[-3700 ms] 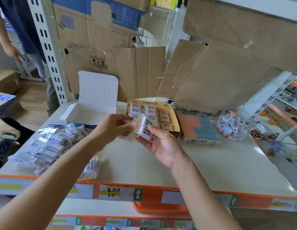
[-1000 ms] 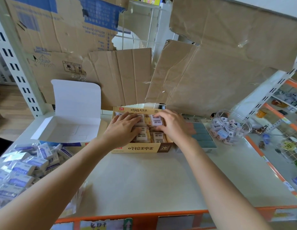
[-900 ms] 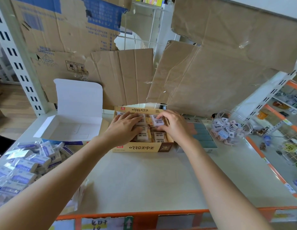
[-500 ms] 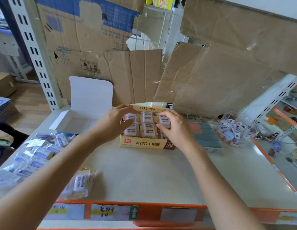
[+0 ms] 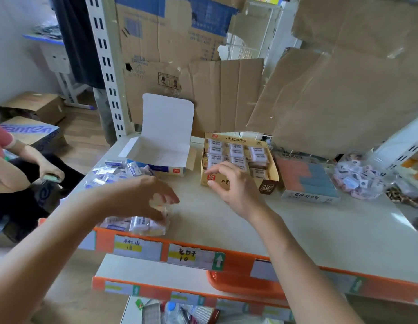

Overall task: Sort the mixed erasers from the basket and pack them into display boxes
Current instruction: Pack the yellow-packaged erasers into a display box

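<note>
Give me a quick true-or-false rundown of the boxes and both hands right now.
1. The white box stands open with its lid up. True.
2. The yellow display box is empty. False: wrapped erasers sit in it in rows.
3. The right hand holds an eraser. False: its fingers are loosely curled around nothing.
4. The left hand is over the small eraser pile at the front edge of the shelf. True.

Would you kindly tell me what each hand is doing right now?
Left hand: over wrapped erasers, grip unclear.
Right hand: open, empty.
</note>
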{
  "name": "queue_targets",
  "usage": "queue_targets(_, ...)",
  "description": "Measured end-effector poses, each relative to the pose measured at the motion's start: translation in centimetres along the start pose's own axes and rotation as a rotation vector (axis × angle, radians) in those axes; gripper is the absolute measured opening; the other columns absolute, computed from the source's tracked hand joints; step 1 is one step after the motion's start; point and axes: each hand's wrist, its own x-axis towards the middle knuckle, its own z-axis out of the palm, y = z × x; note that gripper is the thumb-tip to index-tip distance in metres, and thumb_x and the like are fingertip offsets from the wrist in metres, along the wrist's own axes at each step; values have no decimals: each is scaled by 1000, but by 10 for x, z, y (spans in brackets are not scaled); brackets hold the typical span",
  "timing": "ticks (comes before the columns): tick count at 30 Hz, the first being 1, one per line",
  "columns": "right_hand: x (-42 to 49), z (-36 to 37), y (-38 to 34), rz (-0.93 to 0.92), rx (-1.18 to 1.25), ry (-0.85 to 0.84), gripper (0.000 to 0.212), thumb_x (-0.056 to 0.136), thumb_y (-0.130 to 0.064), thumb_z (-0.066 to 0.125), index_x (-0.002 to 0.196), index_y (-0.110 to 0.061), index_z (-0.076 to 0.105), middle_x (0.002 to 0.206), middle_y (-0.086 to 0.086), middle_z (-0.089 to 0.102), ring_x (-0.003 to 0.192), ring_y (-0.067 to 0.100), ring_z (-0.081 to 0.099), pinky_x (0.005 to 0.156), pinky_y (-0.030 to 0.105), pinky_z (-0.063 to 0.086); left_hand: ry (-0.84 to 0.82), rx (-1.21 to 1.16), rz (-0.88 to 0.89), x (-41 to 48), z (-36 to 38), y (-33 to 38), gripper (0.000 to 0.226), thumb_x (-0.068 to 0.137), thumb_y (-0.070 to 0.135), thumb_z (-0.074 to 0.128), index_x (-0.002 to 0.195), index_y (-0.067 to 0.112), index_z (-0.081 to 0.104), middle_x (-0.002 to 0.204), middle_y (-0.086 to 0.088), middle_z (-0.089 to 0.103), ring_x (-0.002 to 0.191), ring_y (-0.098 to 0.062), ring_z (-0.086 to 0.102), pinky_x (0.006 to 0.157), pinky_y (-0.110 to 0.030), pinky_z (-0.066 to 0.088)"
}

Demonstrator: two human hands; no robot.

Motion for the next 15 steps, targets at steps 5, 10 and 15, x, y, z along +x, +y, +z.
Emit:
queue_targets(5,-10,4,-10,-12,-15,8,14,86,-14,64,100,-11,67,107,1,65,102,13,58,85,19,41,-69,99,-23,-6,11,-4,54,74,37,75,123,40,51,115,25,46,105,5,43,92,-13,37)
queue_targets(10,-21,6,-21,43,39,-32,16,88,-14,63,103,-12,67,107,-2,64,101,8,56,87,17,42,54,147,17,-10,16,1,48,80,33,69,124,39,51,123,17,53,106,2,47,82,-8,33)
queue_targets(15,-30,13,-34,303,357,-147,14,89,-16,62,102,-11,67,87,-4,67,82,11,65,79,21,52,218,-61,42,-11,17,8,63,75,29,74,130,31,44,105,22,52,83,7,52,76,-1,40)
